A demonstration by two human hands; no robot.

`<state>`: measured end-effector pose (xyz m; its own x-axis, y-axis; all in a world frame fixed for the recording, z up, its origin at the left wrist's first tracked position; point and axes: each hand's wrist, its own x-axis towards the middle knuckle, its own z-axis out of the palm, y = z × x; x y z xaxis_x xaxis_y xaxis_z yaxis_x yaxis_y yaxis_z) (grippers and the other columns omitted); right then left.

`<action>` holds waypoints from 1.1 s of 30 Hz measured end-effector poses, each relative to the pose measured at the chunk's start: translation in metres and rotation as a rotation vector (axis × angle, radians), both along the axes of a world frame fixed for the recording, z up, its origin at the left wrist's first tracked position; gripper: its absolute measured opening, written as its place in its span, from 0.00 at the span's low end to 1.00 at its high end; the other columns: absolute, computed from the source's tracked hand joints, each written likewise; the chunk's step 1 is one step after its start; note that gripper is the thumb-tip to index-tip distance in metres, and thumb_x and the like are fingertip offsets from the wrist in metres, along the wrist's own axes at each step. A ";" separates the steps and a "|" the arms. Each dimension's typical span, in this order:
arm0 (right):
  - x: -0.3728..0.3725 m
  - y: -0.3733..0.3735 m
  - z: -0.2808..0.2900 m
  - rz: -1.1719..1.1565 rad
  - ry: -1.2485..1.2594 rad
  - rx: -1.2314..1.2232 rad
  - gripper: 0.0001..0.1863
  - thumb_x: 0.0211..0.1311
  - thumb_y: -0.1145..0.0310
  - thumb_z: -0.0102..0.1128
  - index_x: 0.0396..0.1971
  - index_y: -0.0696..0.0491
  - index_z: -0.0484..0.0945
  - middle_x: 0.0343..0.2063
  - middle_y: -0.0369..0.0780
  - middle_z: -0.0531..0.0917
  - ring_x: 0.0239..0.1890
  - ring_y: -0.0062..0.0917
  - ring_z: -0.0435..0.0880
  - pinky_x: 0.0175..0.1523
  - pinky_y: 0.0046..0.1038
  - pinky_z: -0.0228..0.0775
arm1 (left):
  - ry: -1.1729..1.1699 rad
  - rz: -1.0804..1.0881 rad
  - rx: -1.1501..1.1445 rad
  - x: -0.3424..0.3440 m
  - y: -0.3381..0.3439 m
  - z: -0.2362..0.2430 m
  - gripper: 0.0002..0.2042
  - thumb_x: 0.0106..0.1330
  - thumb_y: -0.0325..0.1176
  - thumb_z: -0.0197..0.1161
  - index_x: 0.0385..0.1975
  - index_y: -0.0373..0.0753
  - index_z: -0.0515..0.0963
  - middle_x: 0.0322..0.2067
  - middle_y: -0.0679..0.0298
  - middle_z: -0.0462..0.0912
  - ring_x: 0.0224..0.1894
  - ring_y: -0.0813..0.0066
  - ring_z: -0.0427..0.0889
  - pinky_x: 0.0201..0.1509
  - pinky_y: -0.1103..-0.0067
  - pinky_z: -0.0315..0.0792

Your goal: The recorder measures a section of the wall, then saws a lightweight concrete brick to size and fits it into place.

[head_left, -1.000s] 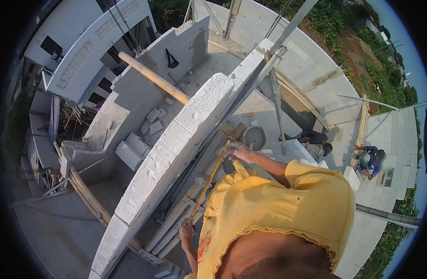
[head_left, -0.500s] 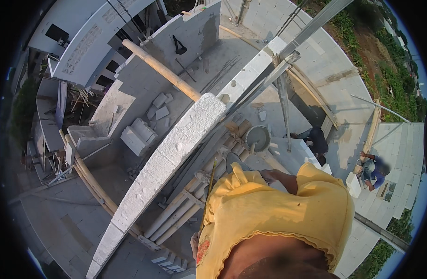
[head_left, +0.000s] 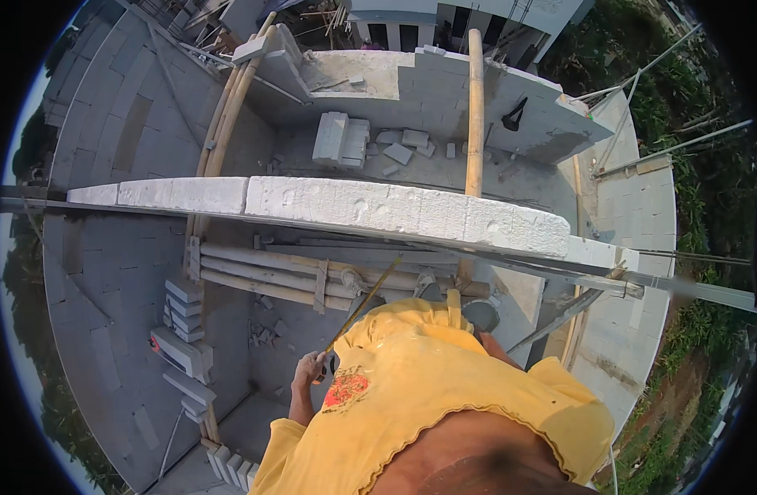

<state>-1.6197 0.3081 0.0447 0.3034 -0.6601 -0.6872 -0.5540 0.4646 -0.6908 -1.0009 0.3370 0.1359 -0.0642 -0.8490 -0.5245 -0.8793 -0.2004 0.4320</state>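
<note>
My left hand point(head_left: 307, 369) grips a dark-and-orange tape measure point(head_left: 320, 374) at the lower middle, beside my yellow shirt point(head_left: 428, 371). Its yellow blade point(head_left: 366, 294) stretches diagonally up toward the long white block wall point(head_left: 403, 210). My right forearm point(head_left: 498, 351) shows at the shirt's right side; the hand is hidden behind the cloth. My feet point(head_left: 353, 282) are on or beside bamboo poles point(head_left: 279, 273) below the wall. A round bucket of grey mix point(head_left: 483, 316) is partly covered by the shirt.
Beyond the wall, an upright-looking bamboo pole point(head_left: 476, 115) crosses a room holding stacked blocks point(head_left: 337, 136) and loose pieces. More blocks point(head_left: 183, 338) line the left side. Metal bars point(head_left: 700, 293) run rightward from the wall, toward greenery and a drop.
My view has swung round, so the wall now runs crosswise. My right hand, earlier on the tape blade, has dropped out of sight; my left still holds the tape. The co-workers have left view.
</note>
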 end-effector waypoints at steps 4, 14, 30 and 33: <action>0.087 -0.145 0.041 0.061 0.012 0.043 0.26 0.67 0.56 0.58 0.60 0.55 0.71 0.50 0.44 0.81 0.47 0.28 0.80 0.50 0.31 0.71 | 0.173 0.362 0.097 -0.028 0.025 0.034 0.22 0.70 0.48 0.52 0.28 0.33 0.78 0.25 0.52 0.84 0.30 0.62 0.86 0.36 0.69 0.76; 0.344 -0.300 0.106 0.359 -0.008 0.193 0.27 0.67 0.57 0.57 0.62 0.55 0.69 0.53 0.47 0.80 0.50 0.29 0.80 0.54 0.31 0.71 | 0.402 1.254 0.314 -0.008 0.071 0.042 0.17 0.67 0.43 0.52 0.28 0.36 0.80 0.25 0.63 0.78 0.28 0.74 0.76 0.33 0.74 0.72; 0.419 -0.316 0.087 0.846 0.152 0.033 0.34 0.65 0.56 0.61 0.67 0.53 0.63 0.58 0.50 0.76 0.54 0.35 0.80 0.58 0.35 0.70 | 0.471 1.459 0.136 0.006 0.085 0.036 0.19 0.71 0.46 0.52 0.39 0.34 0.81 0.35 0.60 0.81 0.36 0.71 0.79 0.44 0.73 0.73; 0.432 -0.323 0.077 0.780 0.149 0.137 0.34 0.66 0.56 0.61 0.67 0.53 0.63 0.58 0.50 0.76 0.53 0.36 0.80 0.57 0.35 0.72 | 0.497 1.716 0.181 -0.004 0.075 0.042 0.23 0.72 0.50 0.53 0.49 0.34 0.77 0.38 0.60 0.79 0.38 0.72 0.78 0.48 0.73 0.73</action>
